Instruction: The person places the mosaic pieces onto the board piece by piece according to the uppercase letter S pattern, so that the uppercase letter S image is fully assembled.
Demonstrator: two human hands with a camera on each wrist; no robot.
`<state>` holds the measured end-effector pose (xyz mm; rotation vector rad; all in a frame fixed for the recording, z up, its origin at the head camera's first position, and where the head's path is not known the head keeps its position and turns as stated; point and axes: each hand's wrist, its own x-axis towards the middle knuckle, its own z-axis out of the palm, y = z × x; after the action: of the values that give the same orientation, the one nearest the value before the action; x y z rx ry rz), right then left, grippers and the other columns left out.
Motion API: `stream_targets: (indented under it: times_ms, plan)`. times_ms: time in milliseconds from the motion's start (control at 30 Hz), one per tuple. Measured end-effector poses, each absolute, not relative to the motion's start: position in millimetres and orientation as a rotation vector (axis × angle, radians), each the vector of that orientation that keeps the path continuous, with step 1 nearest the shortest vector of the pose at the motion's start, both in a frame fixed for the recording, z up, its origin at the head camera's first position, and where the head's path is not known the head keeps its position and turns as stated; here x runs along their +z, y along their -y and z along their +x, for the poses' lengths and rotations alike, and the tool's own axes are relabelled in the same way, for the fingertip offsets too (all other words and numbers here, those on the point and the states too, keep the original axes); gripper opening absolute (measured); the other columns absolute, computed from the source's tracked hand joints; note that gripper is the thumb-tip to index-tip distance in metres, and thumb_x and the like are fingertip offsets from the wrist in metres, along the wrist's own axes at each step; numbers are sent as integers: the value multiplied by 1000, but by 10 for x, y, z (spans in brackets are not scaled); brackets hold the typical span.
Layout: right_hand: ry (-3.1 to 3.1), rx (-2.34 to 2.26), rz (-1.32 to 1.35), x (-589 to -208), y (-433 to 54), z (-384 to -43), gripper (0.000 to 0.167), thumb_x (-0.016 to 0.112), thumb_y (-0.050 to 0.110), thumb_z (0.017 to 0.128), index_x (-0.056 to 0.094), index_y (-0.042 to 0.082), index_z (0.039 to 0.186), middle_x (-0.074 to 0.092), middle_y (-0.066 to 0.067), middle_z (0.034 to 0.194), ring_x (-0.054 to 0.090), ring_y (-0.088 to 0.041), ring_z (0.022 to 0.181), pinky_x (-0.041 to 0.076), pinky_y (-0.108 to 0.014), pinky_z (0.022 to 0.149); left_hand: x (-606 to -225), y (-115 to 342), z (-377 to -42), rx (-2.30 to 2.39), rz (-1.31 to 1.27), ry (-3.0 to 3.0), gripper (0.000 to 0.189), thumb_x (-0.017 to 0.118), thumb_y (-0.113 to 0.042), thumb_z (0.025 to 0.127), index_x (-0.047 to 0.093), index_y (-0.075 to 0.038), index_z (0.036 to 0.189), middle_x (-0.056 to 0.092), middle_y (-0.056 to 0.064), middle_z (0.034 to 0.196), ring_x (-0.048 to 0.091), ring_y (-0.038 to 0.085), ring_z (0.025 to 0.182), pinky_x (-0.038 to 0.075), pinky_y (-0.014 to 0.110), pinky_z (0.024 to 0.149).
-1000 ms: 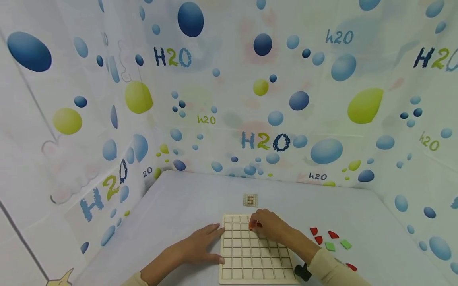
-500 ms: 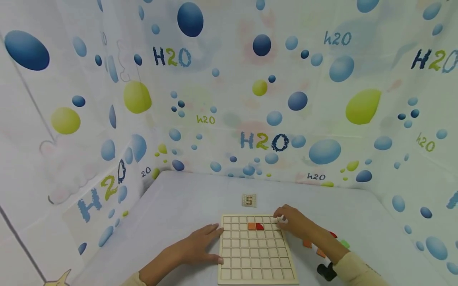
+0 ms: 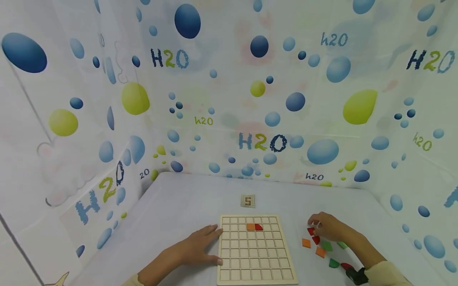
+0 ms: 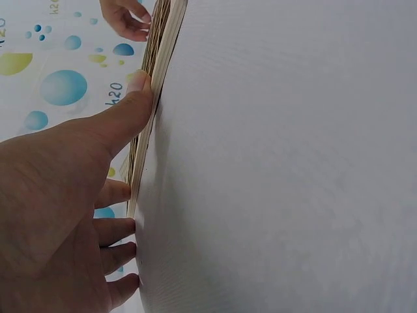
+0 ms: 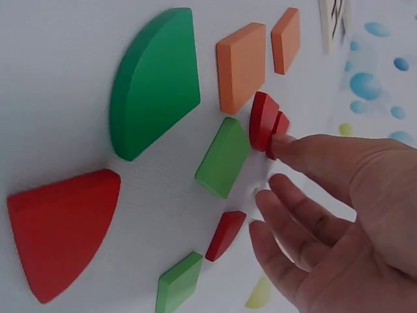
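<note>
A pale wooden grid board point(image 3: 257, 254) lies flat on the table. In its upper rows sit an orange square tile point(image 3: 250, 227) and, directly right of it, a red quarter-round tile point(image 3: 259, 227). My left hand point(image 3: 195, 246) rests along the board's left edge, thumb and fingers spread against the side. Right of the board, my right hand point(image 3: 330, 226) is over a group of loose tiles. In the right wrist view its thumb tip meets a red tile point(image 5: 279, 130), while the other fingers stand apart. Another red tile point(image 5: 263, 120) lies just beside that one.
Nearby lie orange tiles point(image 3: 306, 242), light green squares point(image 5: 223, 158), a dark green quarter-round point(image 5: 156, 85) and more red ones point(image 5: 65, 235). A small card marked with an S-like figure point(image 3: 248, 201) lies behind the board. A printed curtain point(image 3: 229, 99) encloses the table.
My right hand has let go of the tile on the board and moved right to the loose tiles. The orange and red tiles now show uncovered on the grid. My left hand stays put.
</note>
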<state>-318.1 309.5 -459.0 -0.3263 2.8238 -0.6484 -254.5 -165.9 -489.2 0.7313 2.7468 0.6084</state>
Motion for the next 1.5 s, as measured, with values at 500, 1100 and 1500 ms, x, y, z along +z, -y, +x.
stream_targets:
  times_ms: [500, 1100, 1500]
  plan:
    - [-2831, -671, -327, -4689, -3042, -3132, 21, 80, 25, 96, 64, 11, 93, 58, 1, 81, 54, -16, 77, 48, -26, 65, -4887, 1651, -2533, 602, 734, -2745, 99, 74, -69, 87, 38, -18, 164, 32, 16, 171, 31, 43, 157, 32, 67, 122]
    - [-2786, -789, -370, -4693, -2982, -3148, 19, 81, 14, 93, 66, 8, 103, 61, -1, 96, 55, -18, 89, 55, -28, 76, -4889, 1649, -2527, 606, 711, -2741, 100, 72, -72, 87, 38, -19, 165, 31, 16, 171, 31, 43, 157, 31, 66, 123]
    - [-2827, -789, -281, -4753, -2919, -3154, 24, 83, 20, 92, 63, 10, 101, 59, -1, 90, 55, -17, 83, 52, -27, 68, -4875, 1650, -2517, 595, 727, -2749, 99, 73, -70, 88, 37, -18, 165, 31, 17, 171, 31, 43, 157, 32, 66, 122]
